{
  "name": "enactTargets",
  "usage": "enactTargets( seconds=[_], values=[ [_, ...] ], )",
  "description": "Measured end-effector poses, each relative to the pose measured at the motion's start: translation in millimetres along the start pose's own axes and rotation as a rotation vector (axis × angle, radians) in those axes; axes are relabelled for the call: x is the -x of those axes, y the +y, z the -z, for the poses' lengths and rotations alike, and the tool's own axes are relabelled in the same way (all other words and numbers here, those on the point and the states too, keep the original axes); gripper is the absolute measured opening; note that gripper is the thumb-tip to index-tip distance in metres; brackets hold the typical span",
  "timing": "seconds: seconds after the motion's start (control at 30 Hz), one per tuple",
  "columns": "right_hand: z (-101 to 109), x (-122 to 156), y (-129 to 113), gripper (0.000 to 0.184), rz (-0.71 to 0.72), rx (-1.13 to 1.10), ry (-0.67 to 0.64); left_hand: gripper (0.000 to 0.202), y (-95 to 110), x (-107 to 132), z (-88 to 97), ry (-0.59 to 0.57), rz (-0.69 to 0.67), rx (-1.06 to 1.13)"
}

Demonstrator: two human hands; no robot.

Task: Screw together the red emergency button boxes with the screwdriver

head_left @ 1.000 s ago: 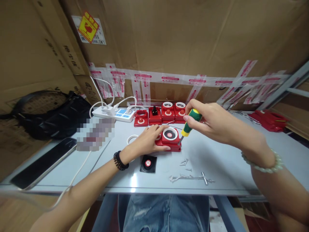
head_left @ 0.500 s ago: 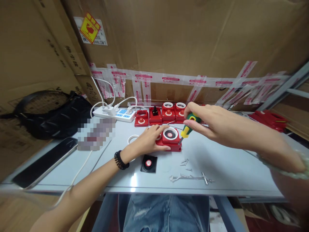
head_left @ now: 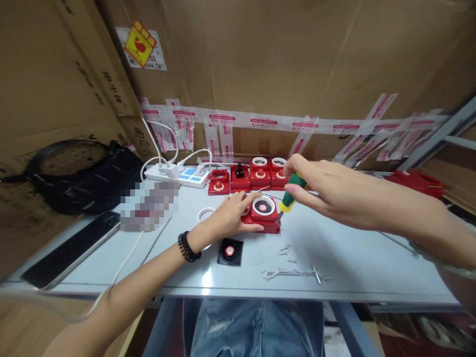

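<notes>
My left hand (head_left: 235, 214) is closed around the left part of a red box (head_left: 270, 227) with a white ring and a round black part on top, holding it against the table. My right hand (head_left: 308, 186) grips a green and yellow screwdriver (head_left: 292, 192). Its tip meets the box's right front corner, where a screw seems to sit. Just in front of my left hand lies a black square part (head_left: 229, 252) with a red and white round label. Several loose screws (head_left: 285, 250) are scattered nearer the table's front. A white ring (head_left: 206, 214) is partly hidden behind my left wrist.
Behind my hands stands a row of red boxes (head_left: 259, 176), next to a white power strip (head_left: 178, 174) with cables. A black phone-like slab (head_left: 70, 250) and a black bag (head_left: 82, 173) are on the left. A metal T-shaped tool (head_left: 316, 273) lies near the front edge.
My right hand and forearm have turned slightly, with the screwdriver tip staying at the same corner of the box. My left hand keeps its hold on the box.
</notes>
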State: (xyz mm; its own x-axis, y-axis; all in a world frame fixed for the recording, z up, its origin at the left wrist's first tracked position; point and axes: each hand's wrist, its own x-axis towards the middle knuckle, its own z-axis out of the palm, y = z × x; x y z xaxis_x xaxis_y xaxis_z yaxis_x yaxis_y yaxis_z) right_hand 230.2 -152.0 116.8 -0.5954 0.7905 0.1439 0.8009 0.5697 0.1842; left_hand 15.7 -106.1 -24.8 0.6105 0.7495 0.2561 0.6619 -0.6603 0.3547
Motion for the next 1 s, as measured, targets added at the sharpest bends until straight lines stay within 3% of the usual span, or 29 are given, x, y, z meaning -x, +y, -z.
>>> enactTargets(
  seconds=[0.13, 0.23, 0.37, 0.5, 0.6, 0.83, 1.0],
  values=[
    [-6.7, -6.3, -0.7, 0.051, -0.139, 0.243, 0.119, 0.075, 0.5, 0.0, 1.3, -0.018, 0.015, -0.004],
    [-7.3, -8.3, 0.6, 0.041, -0.132, 0.18, 0.096, 0.075, 1.7, 0.3, 2.4, -0.021, 0.02, -0.016],
    [0.2, -3.4, 1.0, 0.034, -0.005, 0.001, 0.005, 0.076, 2.3, 0.4, 3.0, -0.021, 0.016, -0.028],
    [-2.9, -5.9, 1.7, 0.053, -0.105, 0.211, 0.105, 0.076, 2.0, 0.3, 3.0, -0.02, 0.017, -0.012],
    [-7.5, -10.2, 5.4, 0.051, -0.155, 0.266, 0.123, 0.075, 1.7, 0.0, 2.8, -0.021, 0.011, -0.013],
    [6.6, 4.2, 8.6, 0.035, 0.128, -0.045, -0.025, 0.077, 2.8, -0.4, 3.6, -0.028, 0.028, -0.007],
    [-1.0, 0.6, 0.8, 0.051, -0.114, 0.218, 0.096, 0.076, 2.9, 0.4, 3.6, -0.023, 0.025, 0.012]
  ],
)
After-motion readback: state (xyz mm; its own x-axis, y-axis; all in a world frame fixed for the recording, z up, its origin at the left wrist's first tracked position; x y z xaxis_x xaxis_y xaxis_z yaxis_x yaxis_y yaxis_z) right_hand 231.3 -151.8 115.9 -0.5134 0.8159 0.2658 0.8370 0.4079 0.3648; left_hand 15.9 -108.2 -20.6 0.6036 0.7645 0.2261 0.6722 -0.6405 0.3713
